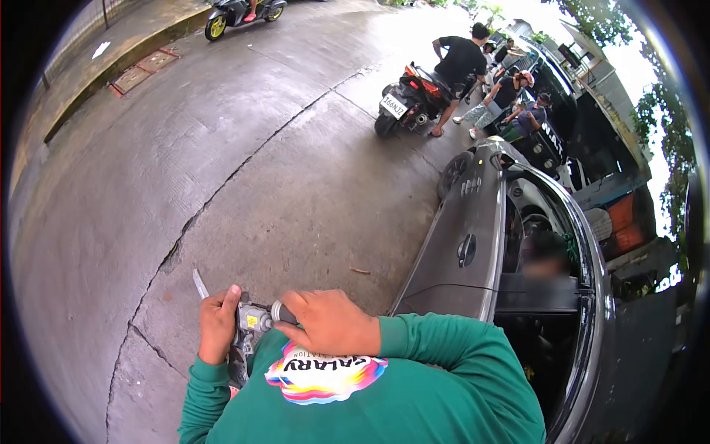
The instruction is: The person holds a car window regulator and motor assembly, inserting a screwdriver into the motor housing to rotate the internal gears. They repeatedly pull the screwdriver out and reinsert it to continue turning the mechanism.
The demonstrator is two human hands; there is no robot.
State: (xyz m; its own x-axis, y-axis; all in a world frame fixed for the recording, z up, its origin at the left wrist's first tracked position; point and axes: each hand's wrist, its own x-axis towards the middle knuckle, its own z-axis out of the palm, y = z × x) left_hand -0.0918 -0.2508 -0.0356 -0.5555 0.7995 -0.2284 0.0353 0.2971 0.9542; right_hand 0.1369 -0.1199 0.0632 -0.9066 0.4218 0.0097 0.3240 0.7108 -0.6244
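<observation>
In front of my chest, my left hand (220,323) is closed around a silvery metal part with a yellow label (254,320), its thumb pointing up along the side. A narrow pale blade-like piece (199,283) sticks out beyond that hand, away from my body. My right hand (336,323) reaches across from the right, fingers curled over a dark round end piece with a metal ring (280,312) at the part's right side. The right palm and most of what lies under those fingers are hidden. The exact kind of part I cannot tell.
A grey car (451,251) stands close on my right, with a blurred person (546,255) inside. Ahead, a person (460,61) straddles a red and black motorcycle (416,96); other people (506,96) are beyond. Another scooter (240,13) is at the upper left. Cracked concrete (310,200) lies below.
</observation>
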